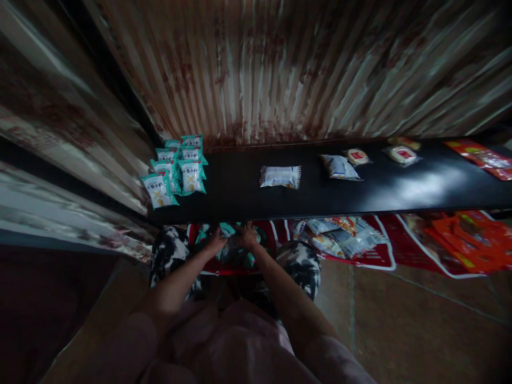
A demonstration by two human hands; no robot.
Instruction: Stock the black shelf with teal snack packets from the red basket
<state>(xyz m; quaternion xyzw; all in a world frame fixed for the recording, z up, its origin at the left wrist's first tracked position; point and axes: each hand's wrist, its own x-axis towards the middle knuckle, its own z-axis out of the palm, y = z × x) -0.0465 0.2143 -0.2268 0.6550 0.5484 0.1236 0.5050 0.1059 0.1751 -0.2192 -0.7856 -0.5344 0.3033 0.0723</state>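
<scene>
Both my hands reach down into a pile of green snack packets (232,255) that lies on a red sheet just under the shelf's front edge. My left hand (216,241) is closed at the edge of a shiny green-and-white snack packet (227,230). To its right, my right hand (248,237) rests over the pile with thumb and fingers apart; its fingertips are dim near the shelf edge. On the black shelf (236,197), at the left end, several matching packets (192,177) stand in two rows, white-fronted with green borders.
A white packet (280,177) lies mid-shelf, with another packet (341,167), round pastries (402,154) and an orange-red package (482,158) further right. Below, the red sheet (384,234) bears mixed packets (340,237) and orange bags (472,242). Corrugated walls (256,74) enclose the back and left.
</scene>
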